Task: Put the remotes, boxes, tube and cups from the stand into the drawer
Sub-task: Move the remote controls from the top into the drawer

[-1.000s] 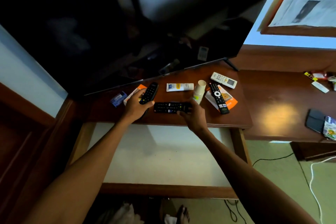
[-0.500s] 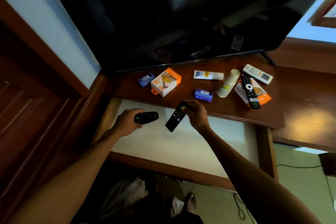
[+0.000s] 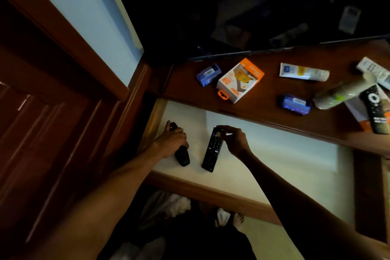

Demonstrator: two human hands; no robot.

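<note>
The open drawer point(image 3: 274, 154) has a pale floor below the wooden stand point(image 3: 263, 103). My left hand point(image 3: 171, 141) is closed over a short black remote point(image 3: 182, 157) lying at the drawer's left end. My right hand point(image 3: 234, 139) pinches the top of a long black remote point(image 3: 212, 153) that rests on the drawer floor beside it. On the stand lie an orange-white box point(image 3: 240, 79), two small blue boxes point(image 3: 209, 74) point(image 3: 295, 103), a white tube point(image 3: 304, 72), stacked paper cups point(image 3: 344, 92), a black remote point(image 3: 376, 107) and a white remote point(image 3: 375, 69).
A dark television point(image 3: 232, 6) stands at the back of the stand. Wooden panelling point(image 3: 52, 112) rises on the left. The drawer's front rail point(image 3: 211, 192) runs below my arms, with my feet and the floor under it.
Both hands have gone down from above the drawer to its floor, and both black remotes now lie on the pale bottom at the left end. The view has tilted left and closer.
</note>
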